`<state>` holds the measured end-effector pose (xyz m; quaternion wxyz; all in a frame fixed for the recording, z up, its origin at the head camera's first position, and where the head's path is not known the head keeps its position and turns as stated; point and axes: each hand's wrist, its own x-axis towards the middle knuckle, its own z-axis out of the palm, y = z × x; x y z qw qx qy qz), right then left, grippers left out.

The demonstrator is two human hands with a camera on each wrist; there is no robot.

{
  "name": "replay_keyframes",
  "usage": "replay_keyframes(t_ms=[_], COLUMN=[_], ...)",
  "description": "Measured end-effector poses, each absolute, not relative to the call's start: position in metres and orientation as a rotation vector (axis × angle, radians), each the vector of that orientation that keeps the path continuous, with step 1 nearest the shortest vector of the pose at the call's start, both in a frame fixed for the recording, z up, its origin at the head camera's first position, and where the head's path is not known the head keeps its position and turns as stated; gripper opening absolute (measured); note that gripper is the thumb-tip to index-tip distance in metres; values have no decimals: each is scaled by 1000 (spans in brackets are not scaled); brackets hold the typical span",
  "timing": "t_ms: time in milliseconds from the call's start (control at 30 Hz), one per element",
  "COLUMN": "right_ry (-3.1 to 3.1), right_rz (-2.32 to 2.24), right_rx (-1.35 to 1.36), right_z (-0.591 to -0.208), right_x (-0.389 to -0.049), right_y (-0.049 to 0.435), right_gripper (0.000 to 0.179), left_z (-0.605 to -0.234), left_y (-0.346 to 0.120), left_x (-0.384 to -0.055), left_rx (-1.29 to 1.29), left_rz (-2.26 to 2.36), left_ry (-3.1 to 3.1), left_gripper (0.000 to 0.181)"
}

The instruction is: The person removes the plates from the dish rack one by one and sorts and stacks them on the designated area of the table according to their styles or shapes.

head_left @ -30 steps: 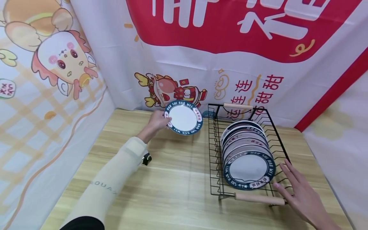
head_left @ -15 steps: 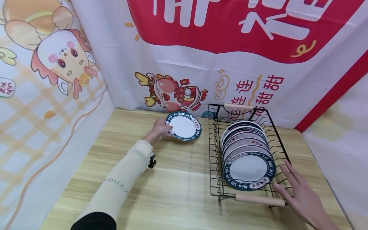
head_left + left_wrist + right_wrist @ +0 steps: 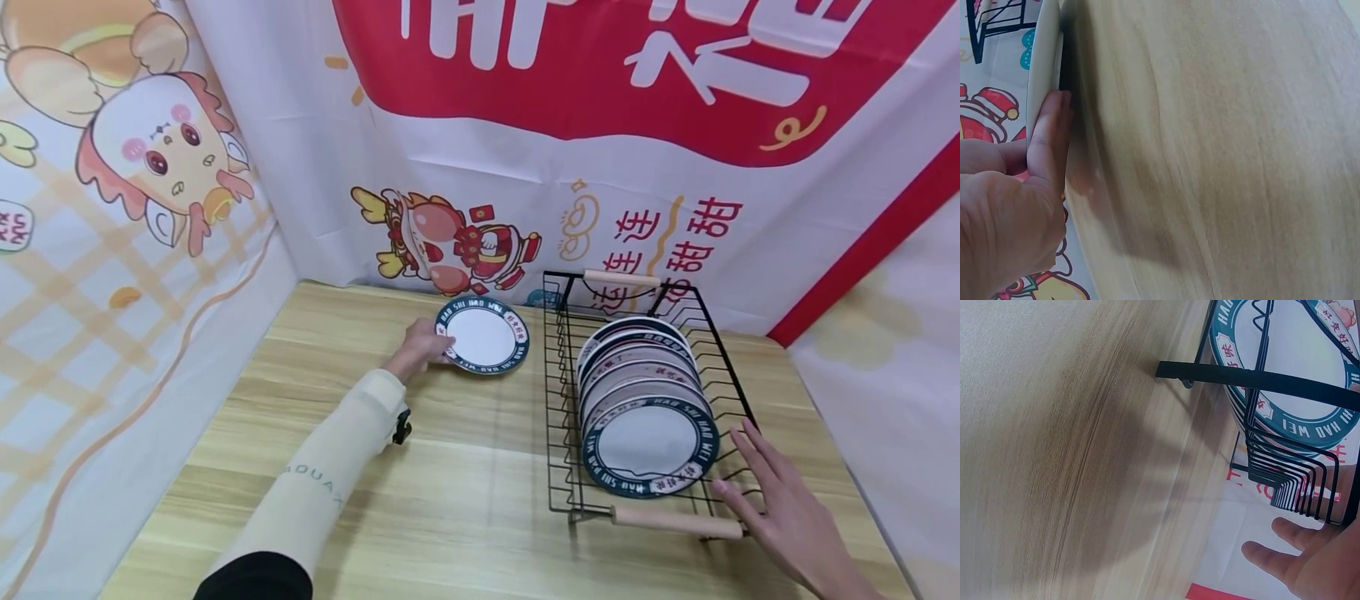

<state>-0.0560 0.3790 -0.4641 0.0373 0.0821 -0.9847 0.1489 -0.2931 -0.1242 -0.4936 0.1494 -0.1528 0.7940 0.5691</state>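
In the head view my left hand (image 3: 422, 348) pinches the left rim of a white plate (image 3: 486, 337) with a dark teal lettered border, thumb on top and fingers beneath. The left wrist view shows this plate (image 3: 1044, 65) edge-on, close over the wooden tabletop with its shadow alongside. To the right, a black wire dish rack (image 3: 727, 356) holds several plates standing in a leaning row; the front plate (image 3: 648, 446) has the same teal border. My right hand (image 3: 795, 508) lies at the rack's near right corner, fingers extended along its side; some fingertips are behind wires in the right wrist view.
Wooden handles sit at the rack's near end (image 3: 677, 522) and far end. A printed cloth wall (image 3: 465, 158) rises behind the table (image 3: 457, 483), and other cloth panels close in its left and right sides. A black strap device is on the left wrist.
My left hand has lowered the plate toward the tabletop, tipping it flatter and moving it slightly nearer. The right hand and the rack have stayed in place.
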Motion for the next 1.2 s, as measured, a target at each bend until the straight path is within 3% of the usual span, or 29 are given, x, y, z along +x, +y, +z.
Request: replay_keyframes(t_ms=[500,1200], right_ry=[-3025,-3029], right_rz=[457,451], right_rx=[239,238], right_z=[-464,-465], right_x=[-56,-54], right_y=[380,379], right_gripper=[85,86], left_z=[-492,-480], left_y=[-131,-141], left_x=[-294,-287], left_rx=[-462,-172], left_rz=[1319,596], left_ry=[2417,2697], left_gripper=[25,46])
